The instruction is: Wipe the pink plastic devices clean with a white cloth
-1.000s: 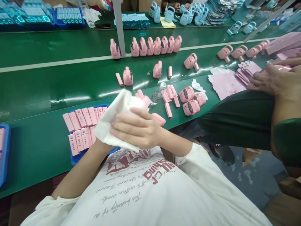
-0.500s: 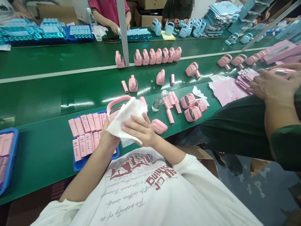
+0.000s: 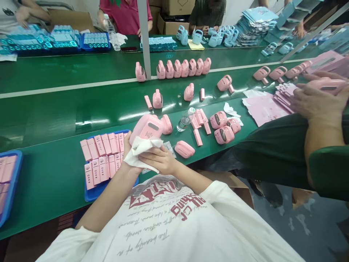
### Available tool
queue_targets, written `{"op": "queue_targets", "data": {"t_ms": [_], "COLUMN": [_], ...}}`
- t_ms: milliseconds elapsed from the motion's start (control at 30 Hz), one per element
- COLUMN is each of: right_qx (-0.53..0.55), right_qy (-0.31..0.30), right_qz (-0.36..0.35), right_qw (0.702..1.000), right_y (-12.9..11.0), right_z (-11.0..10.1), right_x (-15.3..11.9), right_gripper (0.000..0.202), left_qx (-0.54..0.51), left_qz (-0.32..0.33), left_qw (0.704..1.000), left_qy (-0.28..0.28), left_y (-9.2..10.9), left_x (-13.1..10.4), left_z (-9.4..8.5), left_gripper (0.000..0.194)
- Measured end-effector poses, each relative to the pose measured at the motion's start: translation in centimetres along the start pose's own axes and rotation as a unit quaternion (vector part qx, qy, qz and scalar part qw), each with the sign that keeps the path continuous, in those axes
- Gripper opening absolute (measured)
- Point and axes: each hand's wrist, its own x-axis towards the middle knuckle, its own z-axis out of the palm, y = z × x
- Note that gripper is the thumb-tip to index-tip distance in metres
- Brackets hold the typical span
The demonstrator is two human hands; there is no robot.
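A pink rounded device (image 3: pixel 147 127) with a dark oval window and small print is held in my left hand (image 3: pixel 129 157), whose fingers are partly hidden by a white cloth (image 3: pixel 141 148). My right hand (image 3: pixel 158 159) presses the cloth against the device's lower edge, fingers together. Just behind the device stands another pink unit (image 3: pixel 166 124). One more pink unit (image 3: pixel 184 149) lies on the green table, right of my right hand. Left of my hands, a blue tray (image 3: pixel 91 194) holds rows of pink sticks (image 3: pixel 104 168).
A clear bottle (image 3: pixel 184 122) lies near pink sticks and several pink devices (image 3: pixel 224 134). Beyond runs a green belt (image 3: pixel 114 98) with spaced pink units and a grey post (image 3: pixel 144 40). At right, a person's hands (image 3: pixel 319 96) hold a pink device; another blue tray (image 3: pixel 16 182) is far left.
The held device has turned, so its face with the oval window and print shows. The cloth and my right hand have moved down to its lower edge.
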Motion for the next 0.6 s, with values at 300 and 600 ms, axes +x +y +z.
{"op": "queue_targets", "data": {"t_ms": [300,600], "right_qx": [0.504,0.473], "right_qy": [0.279,0.078], "right_qz": [0.526,0.417], "right_qw": [0.625,0.772], "right_y": [-1.4,1.5], "right_z": [-1.5,-6.6], "right_x": [3.5,4.0], "right_gripper": [0.068,0.071], "left_qx": [-0.219,0.081], "left_qz": [-0.080,0.135], "left_qw": [0.967,0.985], "left_qy": [0.108,0.066], "left_y": [0.6,-1.4], "left_x": [-0.6,-0.8], "left_z": [1.0,-1.2], "left_gripper": [0.039,0.061]}}
